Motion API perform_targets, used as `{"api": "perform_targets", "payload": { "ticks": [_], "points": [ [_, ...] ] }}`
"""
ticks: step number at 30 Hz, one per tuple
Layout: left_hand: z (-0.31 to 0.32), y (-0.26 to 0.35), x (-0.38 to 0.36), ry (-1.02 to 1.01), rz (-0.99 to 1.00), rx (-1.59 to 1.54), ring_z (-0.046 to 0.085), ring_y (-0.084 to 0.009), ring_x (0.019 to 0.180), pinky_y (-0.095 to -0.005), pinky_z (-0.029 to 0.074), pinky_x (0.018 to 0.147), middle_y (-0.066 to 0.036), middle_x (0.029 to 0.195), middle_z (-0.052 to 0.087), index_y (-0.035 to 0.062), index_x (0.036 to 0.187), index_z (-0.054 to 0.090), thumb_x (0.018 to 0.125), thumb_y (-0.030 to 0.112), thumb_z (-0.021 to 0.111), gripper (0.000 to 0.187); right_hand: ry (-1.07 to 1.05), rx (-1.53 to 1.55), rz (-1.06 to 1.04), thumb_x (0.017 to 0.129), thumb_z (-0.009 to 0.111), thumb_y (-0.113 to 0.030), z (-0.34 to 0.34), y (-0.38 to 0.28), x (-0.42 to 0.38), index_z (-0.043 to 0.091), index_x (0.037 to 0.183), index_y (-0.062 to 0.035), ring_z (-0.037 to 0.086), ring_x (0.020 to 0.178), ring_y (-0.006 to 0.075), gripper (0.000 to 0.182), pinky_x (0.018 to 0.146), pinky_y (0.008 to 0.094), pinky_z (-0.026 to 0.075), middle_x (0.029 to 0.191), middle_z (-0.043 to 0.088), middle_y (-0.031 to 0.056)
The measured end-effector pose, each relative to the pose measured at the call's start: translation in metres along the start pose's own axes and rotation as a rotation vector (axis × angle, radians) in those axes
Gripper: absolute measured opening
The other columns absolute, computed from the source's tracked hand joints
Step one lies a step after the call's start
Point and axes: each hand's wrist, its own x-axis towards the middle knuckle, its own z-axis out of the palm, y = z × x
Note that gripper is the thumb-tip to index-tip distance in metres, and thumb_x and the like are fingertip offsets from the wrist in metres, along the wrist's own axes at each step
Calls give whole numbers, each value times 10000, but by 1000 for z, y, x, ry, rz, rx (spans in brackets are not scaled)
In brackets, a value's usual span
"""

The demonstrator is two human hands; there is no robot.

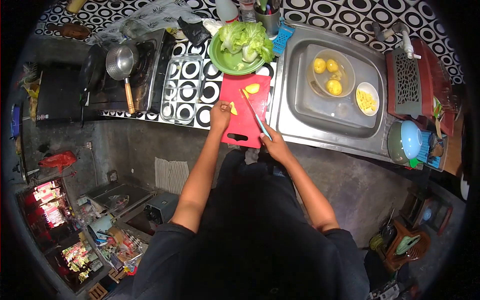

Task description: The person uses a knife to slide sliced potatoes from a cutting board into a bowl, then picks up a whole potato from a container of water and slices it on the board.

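A red cutting board point(245, 124) lies on the patterned counter between the stove and the sink. My left hand point(220, 117) is at the board's left edge, its fingers closed on a thin yellow slice point(233, 108). In my right hand point(274, 143), at the board's right edge, is the light blue handle of a knife point(257, 119); its blade points up and left across the board. Near the blade tip rests a larger yellow piece point(252, 88). A green bowl point(231, 64) with leafy lettuce point(245, 40) stands just behind the board.
In the sink point(300, 117) are a bowl point(350, 67) of yellow potatoes and a white bowl point(367, 99) of yellow strips. A glass dish point(182, 90) stands left of the board. A saucepan point(120, 65) sits on the stove. A faucet point(407, 45) is at the right.
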Motion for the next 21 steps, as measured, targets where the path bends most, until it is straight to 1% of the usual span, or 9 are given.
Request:
{"api": "perform_targets", "payload": {
  "ticks": [3,6,7,8,10,13,17,19,21],
  "points": [
    [-1,13,-14,117,262,339,653,-257,763,-373,539,678,-132,896,660,-13,1031,650,829,123,756,267,33,-43,-101,1005,546,-178,2,16,9,414,1488,-19,552,736,148,525,741,309,490,829,602,79],
    [3,20,-22,125,246,353,645,-331,860,-412,528,759,-165,947,645,-7,1029,645,765,120,794,328,18,-19,-58,1000,543,-159,3,12,12,415,1487,-17,556,729,150,523,728,313,493,821,595,76],
    [3,28,-26,85,196,285,624,-359,901,-434,514,815,-173,960,611,-4,1007,624,750,48,761,296,-1,-8,-15,999,541,-154,1,-3,8,416,1487,-18,557,728,150,523,724,313,492,817,592,75],
    [4,30,-26,83,212,293,616,-365,923,-436,509,829,-176,969,605,-3,1007,621,750,42,757,294,-20,3,29,997,539,-150,0,-13,6,416,1487,-18,558,727,151,522,720,313,492,814,590,73],
    [6,30,-26,78,244,310,599,-375,965,-439,498,856,-183,987,594,0,1006,614,751,30,748,290,-21,8,15,994,538,-144,1,-18,5,418,1486,-18,555,724,147,522,712,312,488,796,581,74],
    [8,33,-33,121,371,379,569,-389,1007,-443,479,895,-192,1022,577,0,1024,590,758,15,723,297,-11,-23,-4,990,540,-137,3,-19,2,420,1485,-18,554,722,147,523,713,312,488,784,579,79],
    [10,38,-41,98,464,444,551,-399,1025,-452,465,918,-202,1048,563,-11,1027,556,758,6,696,304,19,-36,-6,985,544,-127,8,-6,1,426,1480,-17,561,723,154,521,728,316,493,786,586,92],
    [11,37,-41,89,524,459,548,-401,1021,-455,463,920,-205,1043,561,-15,1028,543,756,5,688,309,31,-38,-2,985,547,-132,12,-9,-1,426,1480,-18,563,726,159,521,739,316,493,789,589,98],
    [10,35,-40,81,531,434,550,-405,1022,-461,465,921,-209,1047,559,-21,1042,537,755,-4,681,322,36,-46,8,986,549,-139,15,-14,-2,427,1479,-20,571,735,167,522,752,320,495,800,600,111]
  ]
}}
